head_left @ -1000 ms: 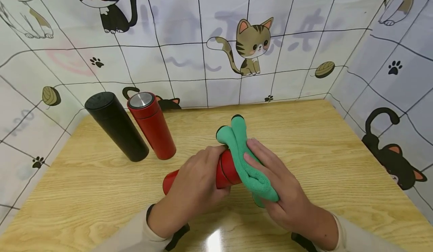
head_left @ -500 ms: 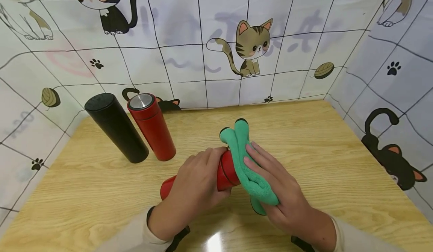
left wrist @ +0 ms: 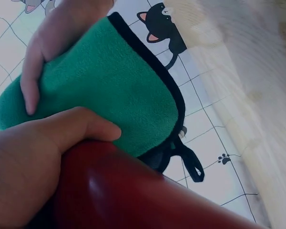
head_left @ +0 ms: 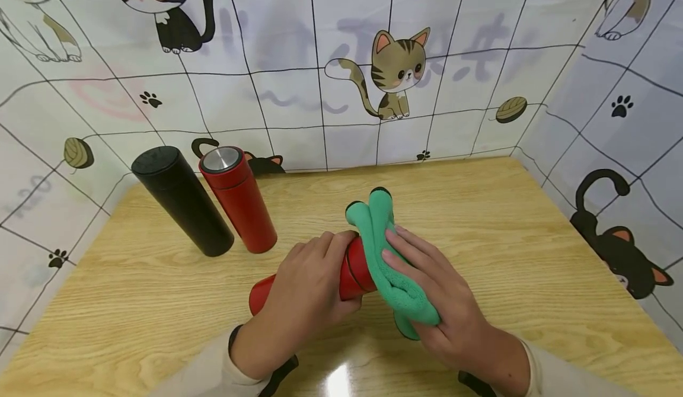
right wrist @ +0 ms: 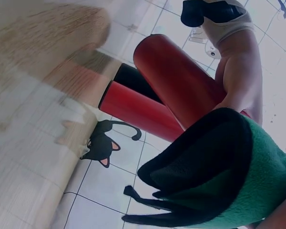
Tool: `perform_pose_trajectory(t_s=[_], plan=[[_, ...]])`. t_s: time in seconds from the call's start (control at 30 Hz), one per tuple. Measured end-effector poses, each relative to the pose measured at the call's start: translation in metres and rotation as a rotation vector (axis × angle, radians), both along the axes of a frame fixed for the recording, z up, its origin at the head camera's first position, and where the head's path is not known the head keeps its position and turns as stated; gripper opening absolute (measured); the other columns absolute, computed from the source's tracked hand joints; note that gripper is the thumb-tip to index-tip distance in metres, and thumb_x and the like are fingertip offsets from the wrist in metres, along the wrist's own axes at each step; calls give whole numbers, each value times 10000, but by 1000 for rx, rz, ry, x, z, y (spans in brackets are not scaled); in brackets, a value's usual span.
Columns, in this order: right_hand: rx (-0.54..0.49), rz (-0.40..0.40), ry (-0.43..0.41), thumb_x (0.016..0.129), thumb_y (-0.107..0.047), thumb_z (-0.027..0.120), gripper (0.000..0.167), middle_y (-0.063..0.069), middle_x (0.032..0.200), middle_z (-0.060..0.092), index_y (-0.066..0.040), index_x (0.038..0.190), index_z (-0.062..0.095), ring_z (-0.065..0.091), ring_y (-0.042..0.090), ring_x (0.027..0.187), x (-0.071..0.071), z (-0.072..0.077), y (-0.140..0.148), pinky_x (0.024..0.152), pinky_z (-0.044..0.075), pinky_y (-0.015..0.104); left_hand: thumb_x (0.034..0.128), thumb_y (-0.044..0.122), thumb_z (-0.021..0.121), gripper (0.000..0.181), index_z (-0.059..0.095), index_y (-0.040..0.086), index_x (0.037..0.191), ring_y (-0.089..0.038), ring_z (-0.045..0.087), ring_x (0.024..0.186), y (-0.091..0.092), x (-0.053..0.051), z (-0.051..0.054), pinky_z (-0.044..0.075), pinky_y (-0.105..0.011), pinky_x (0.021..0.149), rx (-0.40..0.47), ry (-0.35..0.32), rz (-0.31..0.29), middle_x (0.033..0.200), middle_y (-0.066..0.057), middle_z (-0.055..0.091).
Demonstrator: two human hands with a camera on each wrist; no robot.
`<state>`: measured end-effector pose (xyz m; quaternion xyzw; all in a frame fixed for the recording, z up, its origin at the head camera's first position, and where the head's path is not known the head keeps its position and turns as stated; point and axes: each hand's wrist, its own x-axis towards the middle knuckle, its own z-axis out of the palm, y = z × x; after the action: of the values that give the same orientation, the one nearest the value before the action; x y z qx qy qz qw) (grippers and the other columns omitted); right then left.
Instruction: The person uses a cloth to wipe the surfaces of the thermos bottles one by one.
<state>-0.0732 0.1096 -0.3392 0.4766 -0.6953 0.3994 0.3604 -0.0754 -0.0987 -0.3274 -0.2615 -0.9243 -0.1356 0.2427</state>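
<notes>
My left hand [head_left: 304,293] grips a red thermos flask [head_left: 261,293] round its body, holding it tilted above the table with its base to the left. A folded green cloth [head_left: 397,281] with black edging covers the flask's right end, so its top is hidden. My right hand [head_left: 450,296] holds the cloth against that end, fingers across it and thumb underneath. In the left wrist view, the cloth [left wrist: 109,81] spreads over the flask's end beside the left thumb. The right wrist view shows the flask's base [right wrist: 167,62] and the cloth's black loop [right wrist: 148,198].
At the back left of the wooden table [head_left: 469,207] stand a black thermos flask [head_left: 184,201] and another red thermos flask [head_left: 240,201] with a silver lid top. White walls [head_left: 288,95] with cat drawings border the table at the back and both sides.
The held flask's base has shifted slightly left and down. The cloth's upper ends have dropped a little. Both hands keep their holds, and the standing flasks stay put.
</notes>
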Motion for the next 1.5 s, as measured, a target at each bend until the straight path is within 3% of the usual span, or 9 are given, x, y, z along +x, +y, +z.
perform_pose_trajectory(t_s=[0.2, 0.37, 0.63, 0.83, 0.97, 1.23, 1.5], plan=[[-17, 31, -18, 1055, -182, 461, 402, 179, 1502, 489, 104, 1313, 576, 414, 286, 1446, 0, 3, 0, 1198, 348, 314, 582, 282, 893, 763, 542, 139, 1244, -174, 658, 830, -4, 1, 5, 576, -353, 761, 37, 17, 17, 961, -8, 673], [13, 64, 34, 1038, -143, 411, 400, 179, 1510, 482, 93, 1310, 584, 401, 323, 1447, -2, 5, 2, 1205, 338, 337, 597, 264, 883, 736, 541, 135, 1235, -171, 651, 832, -5, 0, 5, 575, -347, 754, 53, 0, 12, 974, -6, 669], [-21, -2, 35, 1048, -159, 458, 371, 166, 1470, 527, 90, 1278, 609, 443, 278, 1423, -1, 6, 1, 1212, 327, 359, 590, 271, 892, 760, 533, 134, 1245, -157, 647, 834, -3, 1, 4, 587, -329, 753, 58, -10, -13, 983, -3, 670], [-6, 59, 79, 1027, -119, 414, 382, 193, 1471, 516, 105, 1272, 604, 439, 299, 1425, -3, 9, 3, 1192, 361, 332, 600, 268, 897, 750, 533, 134, 1241, -159, 649, 831, -3, 0, 5, 595, -332, 751, 69, -22, -18, 982, -8, 674], [-11, 58, 89, 1026, -107, 410, 378, 222, 1459, 516, 111, 1268, 602, 449, 307, 1419, -4, 9, 2, 1189, 367, 335, 607, 264, 888, 739, 529, 130, 1239, -158, 651, 808, -3, 1, 4, 594, -332, 744, 54, -14, -23, 966, -6, 676], [-6, -1, 42, 1026, -119, 485, 351, 239, 1458, 493, 70, 1298, 601, 476, 240, 1401, -3, 4, 1, 1148, 399, 256, 602, 276, 894, 757, 531, 126, 1248, -160, 655, 816, -2, 1, 4, 598, -333, 746, 64, -4, -29, 962, -4, 674], [-11, 19, -33, 1015, -174, 536, 482, 228, 1490, 466, 172, 1346, 477, 435, 232, 1434, -3, 0, 3, 1170, 374, 266, 605, 289, 895, 766, 523, 139, 1257, -148, 658, 840, -2, 2, 5, 600, -329, 769, 83, -17, -35, 994, 7, 677]])
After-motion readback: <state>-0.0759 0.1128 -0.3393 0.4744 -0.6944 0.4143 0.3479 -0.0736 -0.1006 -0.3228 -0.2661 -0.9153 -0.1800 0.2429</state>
